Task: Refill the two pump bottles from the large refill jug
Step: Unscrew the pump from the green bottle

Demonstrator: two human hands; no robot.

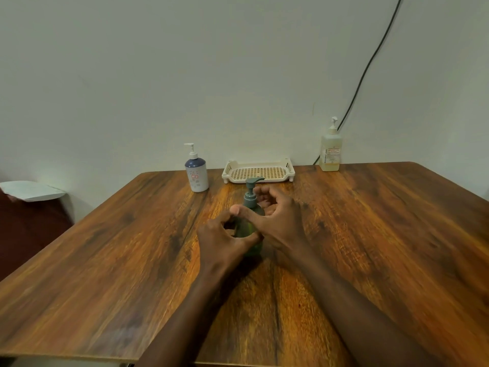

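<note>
Green bottle (246, 227), with a grey pump (250, 193): standing upright near the middle of the wooden table (370, 234), between both hands. Left hand (225, 234): gripping the bottle's body, fingers curling round it, thumb lying across its front. Right hand (280, 215): cupping round the bottle's neck, thumb reaching across the shoulder, fingers curving behind the pump collar; whether it is actually gripping cannot be told through the blur. White bottle (197, 176), with a dark blue top and white pump: standing upright at the far edge, left of centre. Cream slotted tray (258, 172): sitting at the far edge, just right of the white bottle. Clear bottle (330, 152), holding yellowish liquid and wearing a white pump: standing upright at the far right, against the wall. Black cable (370, 62): running down the wall behind it.
</note>
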